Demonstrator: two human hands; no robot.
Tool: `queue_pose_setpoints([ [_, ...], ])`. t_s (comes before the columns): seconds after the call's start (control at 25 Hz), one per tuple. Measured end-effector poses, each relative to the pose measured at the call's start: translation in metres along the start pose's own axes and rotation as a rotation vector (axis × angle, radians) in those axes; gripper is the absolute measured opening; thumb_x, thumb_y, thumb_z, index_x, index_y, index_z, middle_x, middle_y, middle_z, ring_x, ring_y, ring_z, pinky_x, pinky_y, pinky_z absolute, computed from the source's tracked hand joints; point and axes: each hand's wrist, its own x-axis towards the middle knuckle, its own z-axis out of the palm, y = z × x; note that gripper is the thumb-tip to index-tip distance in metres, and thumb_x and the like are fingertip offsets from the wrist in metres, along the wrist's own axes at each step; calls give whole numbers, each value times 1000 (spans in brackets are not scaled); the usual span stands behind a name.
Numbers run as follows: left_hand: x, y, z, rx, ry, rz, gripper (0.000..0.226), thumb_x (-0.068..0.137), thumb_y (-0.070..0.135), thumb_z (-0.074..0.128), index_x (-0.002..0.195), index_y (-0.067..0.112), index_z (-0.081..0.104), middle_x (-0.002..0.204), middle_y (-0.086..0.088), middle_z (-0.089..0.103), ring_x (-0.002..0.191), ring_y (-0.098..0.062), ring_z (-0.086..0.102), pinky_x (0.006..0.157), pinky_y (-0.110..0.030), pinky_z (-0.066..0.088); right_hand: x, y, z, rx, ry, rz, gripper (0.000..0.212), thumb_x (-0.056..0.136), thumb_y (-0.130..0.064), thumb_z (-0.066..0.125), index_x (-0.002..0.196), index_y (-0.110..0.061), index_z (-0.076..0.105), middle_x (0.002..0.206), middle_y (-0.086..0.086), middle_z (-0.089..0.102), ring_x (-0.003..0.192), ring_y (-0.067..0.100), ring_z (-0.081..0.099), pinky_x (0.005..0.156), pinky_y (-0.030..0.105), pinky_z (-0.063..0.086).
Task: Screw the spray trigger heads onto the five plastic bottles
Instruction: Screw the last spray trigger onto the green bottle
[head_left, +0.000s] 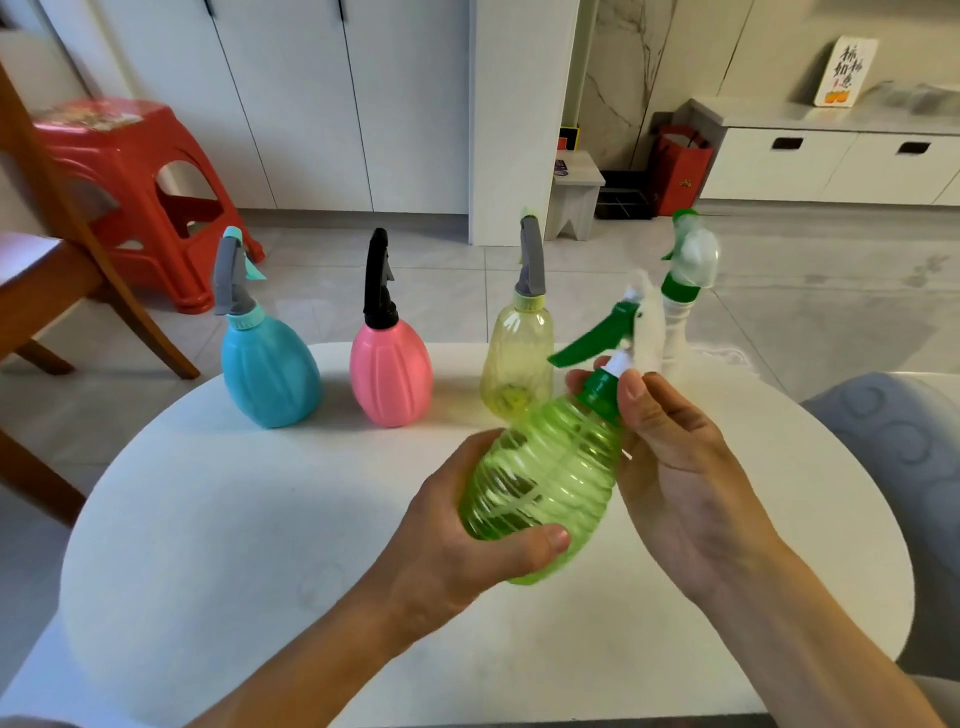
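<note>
The left hand (467, 525) has its grip clamped round the green bottle (545, 478), held tilted above the bench (208, 519); its long axis rises up-right to the green collar (602, 387) (right hand's (675, 457) grip pinches it), ready to twist

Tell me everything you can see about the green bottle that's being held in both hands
The green bottle is translucent lime plastic with horizontal ribs around a rounded body. It is held above the white table, tilted with its neck up and to the right. The left hand cups its lower body, thumb across the front. A dark green collar sits on the neck, pinched by the right hand fingers. Above it is a white spray head with a green trigger, pointing left.
</note>
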Motion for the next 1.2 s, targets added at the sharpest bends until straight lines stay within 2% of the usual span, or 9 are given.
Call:
queue_pose_setpoints([
  [0.2,-1,4,-4,-289,-360,-264,51,71,42,77,114,16,70,103,-17,71,84,-32,70,77,-38,56,1,-10,-8,181,-248,87,33,92,-23,56,116,-6,68,113,16,72,122,32,60,104,49,46],
  [0.28,0,4,-5,-272,-313,-239,59,69,38,81,120,15,66,112,-17,70,96,-33,68,85,-42,54,3,-13,-9,185,-262,71,30,91,-21,55,113,-8,70,109,15,73,122,33,59,106,49,45],
  [0.36,0,6,-3,-103,-134,-110,71,61,31,89,126,27,61,120,-6,70,108,-26,67,89,-38,55,3,-13,-7,136,-214,28,21,89,-20,60,103,-10,72,100,14,73,115,32,62,103,45,47],
  [0.44,-6,7,0,228,19,38,87,50,38,96,125,43,53,118,9,69,107,-14,67,85,-30,57,1,-6,-3,66,-160,-14,19,88,-22,64,100,-10,73,96,13,73,108,29,64,98,40,50],
  [0.52,-9,6,1,372,52,78,84,50,39,96,121,46,52,111,13,71,99,-10,70,78,-25,58,0,0,3,23,-162,-28,21,87,-24,66,101,-10,74,98,12,72,105,27,65,95,39,52],
  [0.68,-5,15,-8,115,-214,-44,60,65,15,86,120,21,62,108,-8,72,96,-22,69,80,-35,56,2,-4,3,144,-285,93,38,87,-24,72,116,0,66,122,23,64,118,33,61,97,47,50],
  [0.76,-3,18,-12,72,-285,-76,54,67,14,81,118,18,63,108,-11,71,97,-22,67,83,-36,55,3,-4,0,120,-295,120,36,91,-24,66,119,-2,65,120,21,67,120,35,58,100,50,47],
  [1.0,-3,10,-7,47,-179,-62,60,63,16,83,119,16,62,109,-17,70,96,-24,68,84,-38,56,-1,1,8,5,-204,35,27,89,-30,67,107,-10,71,101,12,71,96,24,65,85,38,55],
  [1.2,-2,1,1,124,-80,-27,61,59,21,87,114,25,63,102,-6,73,93,-22,70,78,-37,59,-3,2,10,-82,-130,-7,24,89,-26,64,102,-7,71,97,13,70,91,23,64,81,34,54],
])
